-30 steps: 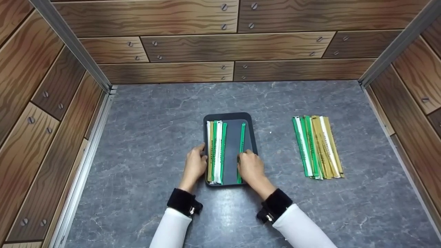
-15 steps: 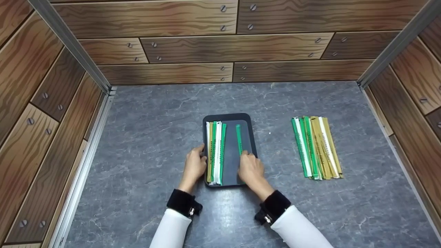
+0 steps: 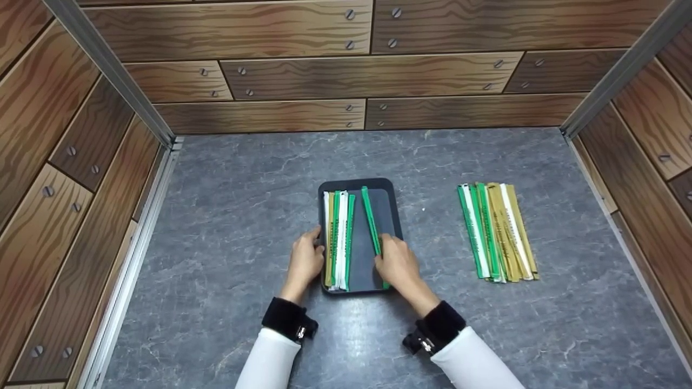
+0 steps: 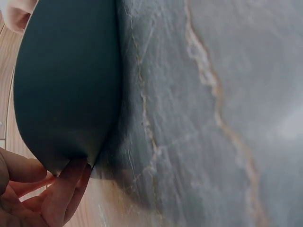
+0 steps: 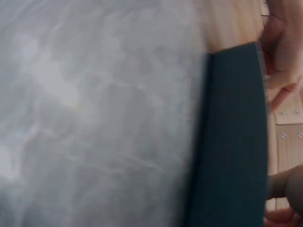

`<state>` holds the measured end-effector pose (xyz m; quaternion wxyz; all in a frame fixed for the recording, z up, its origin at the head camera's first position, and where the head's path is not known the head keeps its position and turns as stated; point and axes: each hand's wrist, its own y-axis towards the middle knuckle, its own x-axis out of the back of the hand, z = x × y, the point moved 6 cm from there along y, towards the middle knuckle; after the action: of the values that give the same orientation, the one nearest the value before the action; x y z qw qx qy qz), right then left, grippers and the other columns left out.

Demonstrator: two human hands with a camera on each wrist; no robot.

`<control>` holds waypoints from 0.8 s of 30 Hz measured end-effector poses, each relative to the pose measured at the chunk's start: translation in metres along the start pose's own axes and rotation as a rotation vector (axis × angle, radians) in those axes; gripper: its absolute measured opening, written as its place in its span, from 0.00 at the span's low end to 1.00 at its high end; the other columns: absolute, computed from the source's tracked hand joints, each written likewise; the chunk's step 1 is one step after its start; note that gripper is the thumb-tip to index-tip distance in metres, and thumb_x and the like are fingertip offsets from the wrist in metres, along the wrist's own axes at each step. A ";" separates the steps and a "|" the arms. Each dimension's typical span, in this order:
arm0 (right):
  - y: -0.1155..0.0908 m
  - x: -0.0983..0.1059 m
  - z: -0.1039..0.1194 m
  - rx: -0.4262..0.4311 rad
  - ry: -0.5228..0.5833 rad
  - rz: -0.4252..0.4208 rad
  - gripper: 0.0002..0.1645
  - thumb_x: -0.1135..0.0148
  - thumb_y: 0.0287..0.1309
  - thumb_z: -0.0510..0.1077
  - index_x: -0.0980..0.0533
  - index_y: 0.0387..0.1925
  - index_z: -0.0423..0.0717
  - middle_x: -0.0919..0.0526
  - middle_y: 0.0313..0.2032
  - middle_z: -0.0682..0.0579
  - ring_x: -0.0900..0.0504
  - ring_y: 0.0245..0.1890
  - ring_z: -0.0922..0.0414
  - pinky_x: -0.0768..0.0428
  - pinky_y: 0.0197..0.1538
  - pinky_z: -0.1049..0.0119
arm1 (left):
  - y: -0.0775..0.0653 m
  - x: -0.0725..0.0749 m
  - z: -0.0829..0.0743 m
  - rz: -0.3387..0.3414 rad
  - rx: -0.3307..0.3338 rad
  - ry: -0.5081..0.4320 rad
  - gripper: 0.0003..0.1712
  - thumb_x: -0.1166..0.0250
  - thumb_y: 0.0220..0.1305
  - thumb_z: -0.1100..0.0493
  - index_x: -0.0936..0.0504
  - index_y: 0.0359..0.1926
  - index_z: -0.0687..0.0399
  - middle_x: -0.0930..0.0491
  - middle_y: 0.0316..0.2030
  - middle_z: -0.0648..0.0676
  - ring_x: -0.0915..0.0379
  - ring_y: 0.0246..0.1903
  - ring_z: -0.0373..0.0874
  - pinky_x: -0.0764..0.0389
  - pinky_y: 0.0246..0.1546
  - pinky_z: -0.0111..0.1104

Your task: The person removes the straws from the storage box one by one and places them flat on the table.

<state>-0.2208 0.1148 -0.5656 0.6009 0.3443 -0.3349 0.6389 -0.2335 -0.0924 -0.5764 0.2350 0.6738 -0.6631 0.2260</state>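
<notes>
My left hand (image 3: 307, 258) pinches the left edge of a dark grey tray (image 3: 359, 265), thumb at the rim and fingers against the outer wall in the left wrist view. My right hand (image 3: 397, 263) grips a slim green stick packet (image 3: 369, 213) by its lower part over the tray's right half. This packet slants, its far end leaning left, and the hand hides part of it. Several white, gold and green stick packets (image 3: 339, 237) lie side by side along the tray's left wall. The right wrist view shows the tray's outer wall (image 5: 232, 142) with fingers beyond it.
A loose bunch of green, white and gold stick packets (image 3: 497, 232) lies on the grey marbled tabletop (image 3: 243, 205) to the right. Wood-patterned panels (image 3: 303, 78) enclose the table at the back and both sides.
My right hand has picked up the green packet from the tray's right side, and the packet's far end has swung left. The left hand stays at the tray's edge.
</notes>
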 end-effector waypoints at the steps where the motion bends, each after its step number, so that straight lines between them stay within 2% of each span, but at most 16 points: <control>1: 0.000 0.005 0.000 0.012 0.033 -0.014 0.27 0.36 0.54 0.32 0.24 0.57 0.33 0.17 0.40 0.41 0.17 0.34 0.46 0.17 0.31 0.55 | 0.000 0.000 0.000 0.003 0.004 -0.002 0.27 0.41 0.62 0.74 0.29 0.64 0.70 0.25 0.58 0.68 0.24 0.53 0.60 0.25 0.56 0.46; 5: -0.001 0.026 -0.002 0.056 0.127 -0.090 0.23 0.36 0.52 0.30 0.20 0.53 0.36 0.16 0.32 0.48 0.19 0.27 0.55 0.20 0.27 0.61 | 0.000 -0.001 0.000 0.012 0.012 -0.013 0.27 0.41 0.63 0.74 0.29 0.64 0.71 0.26 0.58 0.68 0.24 0.52 0.60 0.24 0.55 0.46; 10: -0.004 0.056 -0.024 0.062 0.151 -0.191 0.19 0.34 0.53 0.31 0.17 0.49 0.37 0.14 0.33 0.46 0.18 0.27 0.54 0.19 0.29 0.59 | 0.000 -0.002 0.001 0.024 0.025 -0.029 0.28 0.42 0.63 0.75 0.31 0.65 0.71 0.27 0.60 0.68 0.24 0.54 0.60 0.24 0.55 0.46; 15: -0.008 0.084 -0.063 -0.026 0.083 -0.241 0.19 0.36 0.57 0.32 0.19 0.52 0.37 0.14 0.40 0.40 0.15 0.34 0.46 0.17 0.29 0.55 | 0.000 -0.002 0.001 0.018 0.029 -0.017 0.28 0.42 0.63 0.75 0.30 0.65 0.70 0.27 0.59 0.68 0.25 0.54 0.60 0.24 0.56 0.46; 24: -0.013 0.123 -0.127 -0.210 -0.053 -0.306 0.18 0.40 0.62 0.36 0.19 0.54 0.40 0.15 0.44 0.39 0.17 0.36 0.38 0.23 0.24 0.48 | 0.001 -0.002 0.001 0.018 0.036 -0.013 0.29 0.41 0.62 0.75 0.30 0.65 0.69 0.26 0.58 0.69 0.23 0.52 0.59 0.23 0.54 0.46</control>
<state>-0.2171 0.2883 -0.5307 0.7148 0.3432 -0.3591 0.4923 -0.2341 -0.0916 -0.5779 0.2165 0.6733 -0.6666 0.2354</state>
